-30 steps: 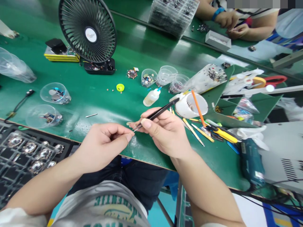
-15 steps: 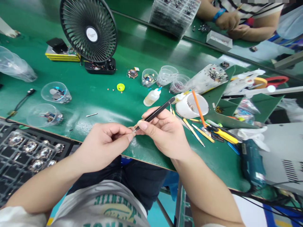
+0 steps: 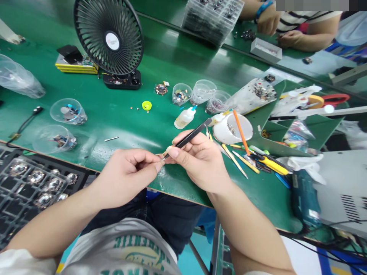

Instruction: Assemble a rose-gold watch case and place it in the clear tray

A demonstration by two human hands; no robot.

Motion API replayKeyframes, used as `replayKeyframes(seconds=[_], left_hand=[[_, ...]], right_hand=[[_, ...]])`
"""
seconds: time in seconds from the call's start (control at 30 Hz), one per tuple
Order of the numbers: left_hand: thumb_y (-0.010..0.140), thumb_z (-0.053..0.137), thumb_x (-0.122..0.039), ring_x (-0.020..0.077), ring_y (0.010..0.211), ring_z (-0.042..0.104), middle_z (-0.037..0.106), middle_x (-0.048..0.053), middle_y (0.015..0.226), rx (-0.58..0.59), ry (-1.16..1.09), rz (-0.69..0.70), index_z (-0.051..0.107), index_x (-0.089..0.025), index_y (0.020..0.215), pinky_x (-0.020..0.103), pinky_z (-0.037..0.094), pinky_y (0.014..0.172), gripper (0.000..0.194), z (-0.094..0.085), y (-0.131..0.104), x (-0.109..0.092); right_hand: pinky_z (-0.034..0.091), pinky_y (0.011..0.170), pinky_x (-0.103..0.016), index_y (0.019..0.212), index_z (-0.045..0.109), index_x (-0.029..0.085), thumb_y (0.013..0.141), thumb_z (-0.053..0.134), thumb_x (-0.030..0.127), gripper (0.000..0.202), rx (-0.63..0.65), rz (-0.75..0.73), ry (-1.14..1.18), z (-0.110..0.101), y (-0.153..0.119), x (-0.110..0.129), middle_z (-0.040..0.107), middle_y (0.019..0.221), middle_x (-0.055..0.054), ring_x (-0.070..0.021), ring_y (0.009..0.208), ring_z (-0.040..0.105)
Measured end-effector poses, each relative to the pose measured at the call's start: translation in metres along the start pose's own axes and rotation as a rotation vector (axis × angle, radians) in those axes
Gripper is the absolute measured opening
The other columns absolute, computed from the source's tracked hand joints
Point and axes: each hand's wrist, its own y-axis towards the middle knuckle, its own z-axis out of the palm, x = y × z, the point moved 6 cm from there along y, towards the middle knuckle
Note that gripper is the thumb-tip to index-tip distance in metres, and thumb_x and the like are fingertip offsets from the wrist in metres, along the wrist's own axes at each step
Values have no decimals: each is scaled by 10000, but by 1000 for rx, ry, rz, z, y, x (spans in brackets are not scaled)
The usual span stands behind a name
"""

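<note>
Black tweezers (image 3: pixel 192 135) are held between the thumb and fingers of my right hand (image 3: pixel 202 162), with their tip pointing down to the left. My left hand (image 3: pixel 130 175) is closed in a pinch at that tip, near the table's front edge; whatever lies between its fingertips is too small to make out. The fingertips of both hands meet or nearly meet. Beyond them stands a white bottle (image 3: pixel 184 118) with a blue tip. A thin metal rod (image 3: pixel 111 139) lies on the green table (image 3: pixel 114 118) to the left.
A black fan (image 3: pixel 109 40) stands at the back left. Clear cups (image 3: pixel 182 94) hold small parts. Right of my hands are a white tub (image 3: pixel 233 129), pens and a yellow-handled tool (image 3: pixel 273 165). A tray of round parts (image 3: pixel 36 177) sits lower left. Another person's hands (image 3: pixel 269 23) are across the table.
My hands and the tweezers hold nearly the same place. Across the table, the other person's wristbanded hand has shifted a little to the left and up.
</note>
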Motion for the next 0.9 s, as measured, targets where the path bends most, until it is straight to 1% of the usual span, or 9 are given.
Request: replayKeyframes(seconds=[0.27,0.43,0.73,0.9], left_hand=[[901,681,-383,127,655,571,772,49,804,-5,17,2,822,-186,784,225,464,554,269,0,1,1],[899,684,-383,122,625,559,767,42,774,-6,9,12,829,-193,789,225,470,542,263,1,1,1],[893,691,-363,122,621,571,770,41,762,-13,1,37,832,-192,785,221,470,529,247,1,1,0],[895,691,-358,120,621,571,770,37,766,-13,-1,41,829,-196,781,221,474,530,242,1,2,1]], right_hand=[[693,709,-211,959,692,218,781,1002,311,369,5,1,-9,0,0,-1,784,753,56,-116,686,799],[695,712,-213,952,688,218,776,1004,318,375,4,7,-23,-1,0,-1,784,753,51,-120,687,800],[690,718,-191,953,695,215,798,993,283,343,32,-2,12,1,1,0,791,755,60,-97,690,799],[688,702,-178,942,703,210,782,1005,272,348,20,-9,23,1,1,1,792,751,65,-91,676,795]])
